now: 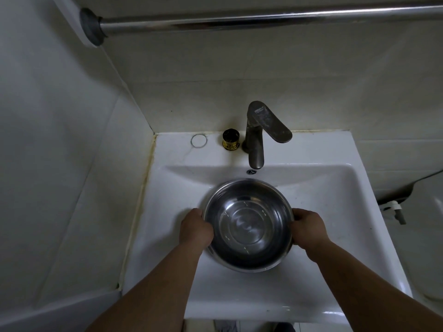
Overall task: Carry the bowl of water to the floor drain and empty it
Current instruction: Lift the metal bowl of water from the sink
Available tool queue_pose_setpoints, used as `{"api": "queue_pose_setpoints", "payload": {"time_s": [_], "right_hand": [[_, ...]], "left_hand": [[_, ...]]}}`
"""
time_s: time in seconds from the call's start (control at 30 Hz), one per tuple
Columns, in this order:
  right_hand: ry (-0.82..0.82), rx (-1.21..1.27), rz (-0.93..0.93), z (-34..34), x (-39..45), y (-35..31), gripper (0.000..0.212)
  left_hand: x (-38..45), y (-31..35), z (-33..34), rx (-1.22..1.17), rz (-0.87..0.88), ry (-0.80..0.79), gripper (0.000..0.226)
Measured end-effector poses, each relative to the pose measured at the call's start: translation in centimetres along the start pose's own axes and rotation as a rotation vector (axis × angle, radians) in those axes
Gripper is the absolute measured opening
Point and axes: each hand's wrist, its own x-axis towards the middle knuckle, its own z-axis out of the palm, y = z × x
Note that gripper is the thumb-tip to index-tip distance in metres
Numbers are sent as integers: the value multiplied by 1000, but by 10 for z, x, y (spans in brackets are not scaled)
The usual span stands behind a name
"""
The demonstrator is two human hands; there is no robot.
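Note:
A round stainless steel bowl [248, 225] with clear water in it is inside the white sink basin [335, 188], below the tap. My left hand [195, 227] grips the bowl's left rim. On the opposite rim my right hand [308, 227] holds on in the same way. Both forearms reach in from the bottom of the view. The floor drain is not in view.
A dull metal tap [260, 135] stands at the back of the sink, its spout over the basin. A small dark and gold cap [231, 140] sits left of it. Tiled walls close in on the left and behind. A metal rail [263, 19] runs overhead.

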Motion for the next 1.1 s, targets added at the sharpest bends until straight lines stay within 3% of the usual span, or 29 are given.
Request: {"api": "queue_pose_setpoints", "payload": {"time_s": [0.3, 0.67, 1.1], "right_hand": [[-29, 48, 17, -13, -22, -4, 30], [-11, 117, -30, -46, -65, -10, 27], [-39, 185, -54, -86, -104, -14, 35]], "left_hand": [[-15, 5, -17, -68, 8, -19, 15], [-56, 26, -42, -200, -17, -90, 27], [-116, 55, -88, -345, -21, -198, 19]]}}
